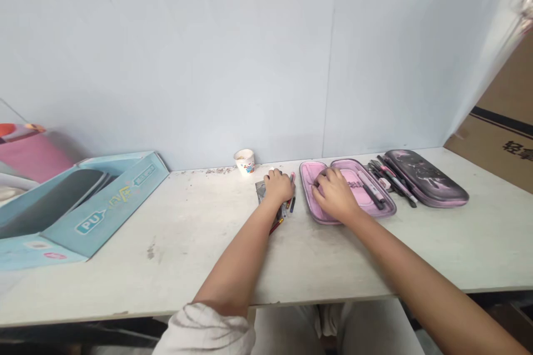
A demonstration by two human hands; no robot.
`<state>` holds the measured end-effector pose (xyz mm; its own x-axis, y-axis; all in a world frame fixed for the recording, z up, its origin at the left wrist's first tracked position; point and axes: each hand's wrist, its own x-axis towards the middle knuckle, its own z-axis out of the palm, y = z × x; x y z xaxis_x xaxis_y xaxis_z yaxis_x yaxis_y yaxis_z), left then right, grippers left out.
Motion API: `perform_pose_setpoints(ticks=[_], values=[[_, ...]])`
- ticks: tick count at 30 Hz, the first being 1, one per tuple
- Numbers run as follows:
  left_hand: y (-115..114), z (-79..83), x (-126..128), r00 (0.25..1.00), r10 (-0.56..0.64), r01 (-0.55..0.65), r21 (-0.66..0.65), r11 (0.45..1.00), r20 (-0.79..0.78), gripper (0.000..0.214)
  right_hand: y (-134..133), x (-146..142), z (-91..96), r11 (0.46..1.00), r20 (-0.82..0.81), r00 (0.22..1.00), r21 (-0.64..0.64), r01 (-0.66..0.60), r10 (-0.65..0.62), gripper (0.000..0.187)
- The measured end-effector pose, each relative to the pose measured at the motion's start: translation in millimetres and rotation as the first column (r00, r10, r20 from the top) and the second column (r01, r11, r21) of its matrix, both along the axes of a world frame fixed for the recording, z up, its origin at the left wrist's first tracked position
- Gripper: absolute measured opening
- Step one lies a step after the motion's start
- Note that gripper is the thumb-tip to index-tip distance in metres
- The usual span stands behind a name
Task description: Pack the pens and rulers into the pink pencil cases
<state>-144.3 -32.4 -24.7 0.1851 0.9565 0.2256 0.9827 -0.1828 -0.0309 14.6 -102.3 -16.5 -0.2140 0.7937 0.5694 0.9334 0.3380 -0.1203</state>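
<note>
Left hand curls over loose pens on the desk; right hand is down inside the open pink pencil case. Cannot tell whether either hand's fingers grip anything. Risk: a brushing wrist could scatter the unheld pens.

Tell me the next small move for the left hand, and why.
Probably the left hand should pick up the red pencil next: it lies loose just below that hand, outside the pink pencil case, where the right hand already rests.
</note>
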Motion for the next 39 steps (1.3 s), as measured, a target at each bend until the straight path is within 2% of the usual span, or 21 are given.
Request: perform_pose_setpoints(ticks=[3, 5, 6, 7, 9, 11, 13, 15, 16, 19, 21, 23, 24, 26, 28, 30, 32, 35, 39], values=[[0, 7.8, -7, 0.988, -0.041, 0.035, 0.042, 0.999, 0.146, 0.038, 8, -1, 2.1, 0.999, -0.098, 0.995, 0.002, -0.036, 0.036, 0.024], [-6, 16.7, -9, 0.922, -0.084, 0.101, -0.026, 0.995, 0.378, 0.032, 15, -2, 4.9, 0.996, -0.272, 0.959, -0.013, -0.084, 0.077, 0.023], [-12, 21.5, -9, 0.840, -0.084, 0.161, -0.099, 0.982, 0.536, 0.029, 18, -3, 6.5, 0.992, -0.396, 0.912, -0.031, -0.125, 0.103, 0.024], [-19, 26.0, -8, 0.719, -0.046, 0.244, -0.190, 0.951, 0.693, 0.027, 21, -5, 8.2, 0.982, -0.530, 0.838, -0.052, -0.182, 0.127, 0.027], [-36, 33.0, -6, 0.374, 0.135, 0.452, -0.307, 0.837, 0.917, 0.024, 24, -10, 11.3, 0.938, -0.767, 0.624, -0.092, -0.334, 0.147, 0.038], [-54, 36.3, -2, 0.100, 0.309, 0.612, -0.303, 0.730, 0.946, 0.018, 23, -17, 13.4, 0.863, -0.907, 0.404, -0.106, -0.495, 0.120, 0.046], [-67, 35.5, 2, -0.062, 0.435, 0.710, -0.266, 0.651, 0.898, 0.014, 18, -23, 13.7, 0.790, -0.964, 0.251, -0.085, -0.607, 0.089, 0.045], [-76, 31.7, 5, -0.136, 0.517, 0.752, -0.252, 0.609, 0.845, 0.015, 13, -26, 12.4, 0.753, -0.986, 0.149, -0.043, -0.657, 0.074, 0.040], [-78, 29.3, 7, -0.147, 0.541, 0.757, -0.258, 0.601, 0.828, 0.016, 12, -25, 11.4, 0.761, -0.992, 0.101, -0.009, -0.649, 0.074, 0.037], [-80, 23.1, 10, -0.159, 0.549, 0.738, -0.271, 0.618, 0.821, 0.019, 12, -16, 8.8, 0.867, -0.992, -0.070, 0.125, -0.482, 0.104, 0.029], [-78, 21.7, 9, -0.243, 0.496, 0.700, -0.203, 0.684, 0.834, 0.016, 15, -7, 8.0, 0.928, -0.980, -0.153, 0.168, -0.331, 0.123, 0.022], [-74, 23.0, 5, -0.401, 0.389, 0.600, -0.083, 0.796, 0.829, 0.008, 18, 0, 7.5, 0.949, -0.986, -0.143, 0.120, -0.291, 0.081, 0.014], [-72, 24.5, 2, -0.478, 0.324, 0.534, -0.023, 0.845, 0.816, 0.004, 18, 1, 7.1, 0.943, -0.995, -0.095, 0.070, -0.325, 0.041, 0.010], [-67, 27.8, -5, -0.579, 0.211, 0.431, 0.076, 0.899, 0.787, 0.005, 14, -3, 5.9, 0.898, -0.996, 0.084, -0.054, -0.438, -0.019, 0.007], [-64, 30.3, -11, -0.620, 0.131, 0.393, 0.162, 0.905, 0.773, 0.006, 8, -11, 4.2, 0.819, -0.945, 0.325, -0.171, -0.548, 0.020, 0.018], [-63, 30.9, -15, -0.621, 0.077, 0.386, 0.218, 0.896, 0.780, 0.007, 0, -19, 2.7, 0.763, -0.844, 0.521, -0.253, -0.594, 0.126, 0.032], [-62, 29.7, -16, -0.591, 0.049, 0.377, 0.222, 0.899, 0.805, 0.006, -5, -23, 1.6, 0.754, -0.753, 0.624, -0.282, -0.593, 0.209, 0.041], [-59, 26.1, -16, -0.533, 0.019, 0.317, 0.180, 0.931, 0.846, 0.006, -5, -22, -0.1, 0.818, -0.714, 0.662, -0.228, -0.528, 0.228, 0.044], [-56, 20.9, -16, -0.477, 0.041, 0.273, 0.104, 0.956, 0.878, 0.011, 2, -15, -4.1, 0.915, -0.743, 0.644, -0.112, -0.388, 0.182, 0.036]])
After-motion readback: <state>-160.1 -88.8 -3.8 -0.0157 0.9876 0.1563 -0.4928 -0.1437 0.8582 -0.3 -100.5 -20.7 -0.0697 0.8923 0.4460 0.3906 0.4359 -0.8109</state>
